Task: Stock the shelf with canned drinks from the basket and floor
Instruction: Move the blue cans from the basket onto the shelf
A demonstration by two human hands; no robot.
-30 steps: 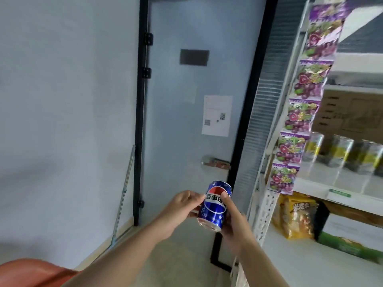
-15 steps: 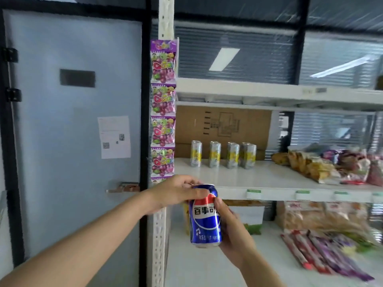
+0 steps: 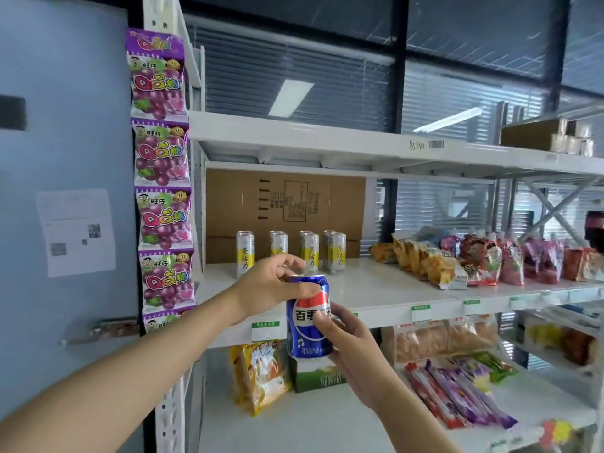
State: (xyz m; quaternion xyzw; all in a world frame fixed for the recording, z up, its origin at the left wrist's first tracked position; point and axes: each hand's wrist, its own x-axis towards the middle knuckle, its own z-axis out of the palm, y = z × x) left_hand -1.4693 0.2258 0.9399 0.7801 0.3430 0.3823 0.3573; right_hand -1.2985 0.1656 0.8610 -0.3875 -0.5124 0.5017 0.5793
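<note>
Both your hands are on the blue can (image 3: 309, 317), held upright in the air just in front of the middle shelf's (image 3: 376, 289) front edge. Your right hand (image 3: 351, 349) wraps the can's lower right side, thumb across the label, fingers curled behind it, closed on the can. Your left hand (image 3: 273, 287) comes in from the left and clamps the top rim, thumb lying along the upper front, fingers bent over the lid; also closed on the can. Can is not touching the shelf board.

Below and behind the can, lower shelf: an orange snack bag (image 3: 258, 376) standing just left of a green-and-white carton (image 3: 318, 376), with long red and purple packets (image 3: 457, 397) lying flat to the right.

Left upright post carries a hanging strip of purple candy packs (image 3: 161, 178), running down past your left forearm.

Further back on the middle shelf: a row of tall silver-and-yellow cans (image 3: 291, 253) standing upright, spaced apart, well behind the blue can. Right of them, a heap of snack bags (image 3: 457, 258) spreads along the board. Behind the tall cans, a brown cardboard box (image 3: 284, 207) stands against the back.
</note>
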